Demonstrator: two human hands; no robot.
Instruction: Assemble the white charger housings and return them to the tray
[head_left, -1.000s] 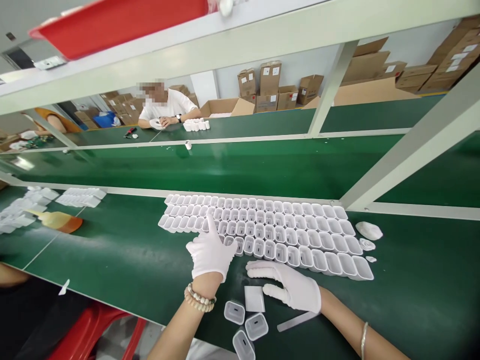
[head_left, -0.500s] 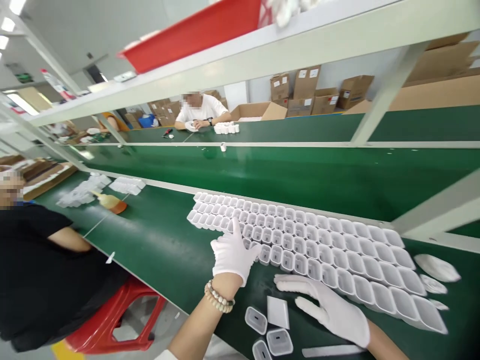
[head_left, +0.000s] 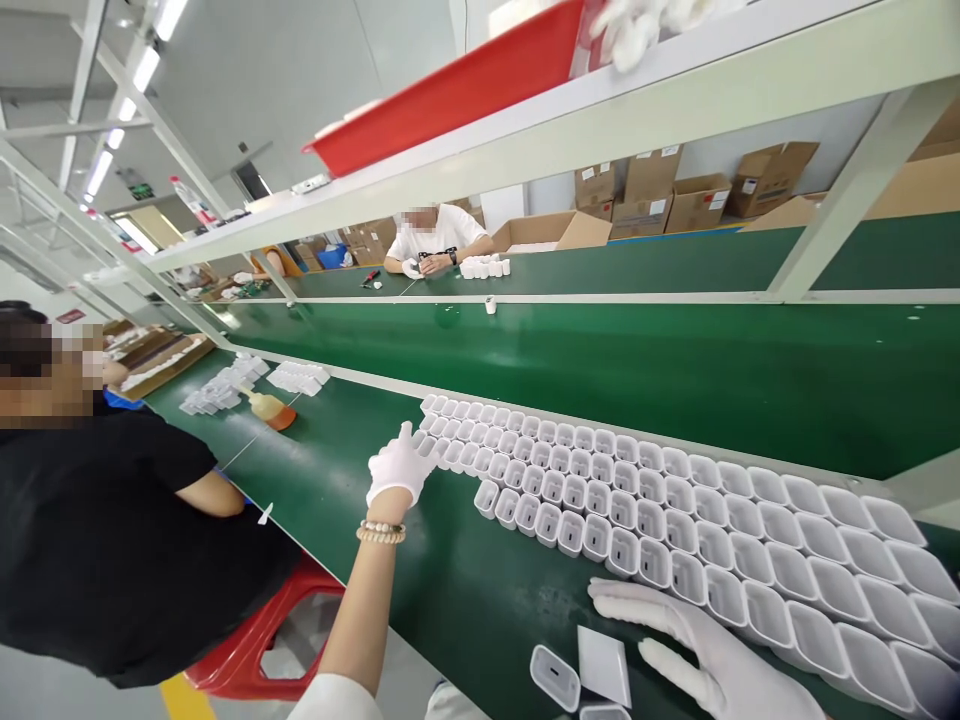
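Observation:
Rows of small white open-topped plastic boxes [head_left: 622,508] stand side by side on the green table, several with a dark slot inside. At the rows' far left end is my left hand [head_left: 395,467] in a white glove. Its index finger points away and its thumb reaches right, against or very near the end boxes; I cannot tell if they touch. My right hand [head_left: 709,640], also gloved, lies along the front row with fingers stretched and thumb apart, holding nothing. Loose by it are one box [head_left: 555,677], a white flat-sided piece [head_left: 604,664] and another box cut off by the frame.
A co-worker in black [head_left: 127,540] sits at the left by a red stool [head_left: 247,640]. A brush [head_left: 271,410] and more white pieces [head_left: 225,385] lie farther left on the table. A shelf [head_left: 525,150] with a red bin [head_left: 450,85] runs overhead; another person [head_left: 442,235] works across.
My left hand has moved left along the rows, from the front row's end to the far left end. The view has shifted left. My right hand stays beside the front row.

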